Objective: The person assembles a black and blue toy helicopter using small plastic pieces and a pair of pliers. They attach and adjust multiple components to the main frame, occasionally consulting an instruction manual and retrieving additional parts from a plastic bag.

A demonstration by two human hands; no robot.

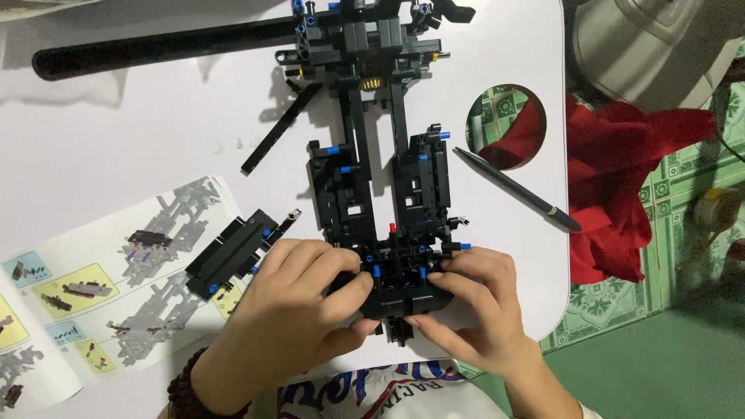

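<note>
Black brick chassis near end between left hand and right hand.

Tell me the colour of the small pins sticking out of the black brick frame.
Blue pins on the black brick frame, clearest in the head view.

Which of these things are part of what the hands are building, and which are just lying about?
In use: black brick chassis, gripped by left hand and right hand; instruction booklet; small black sub-assembly; loose black beam.

Lying about: pen, red cloth, black rod.
</note>
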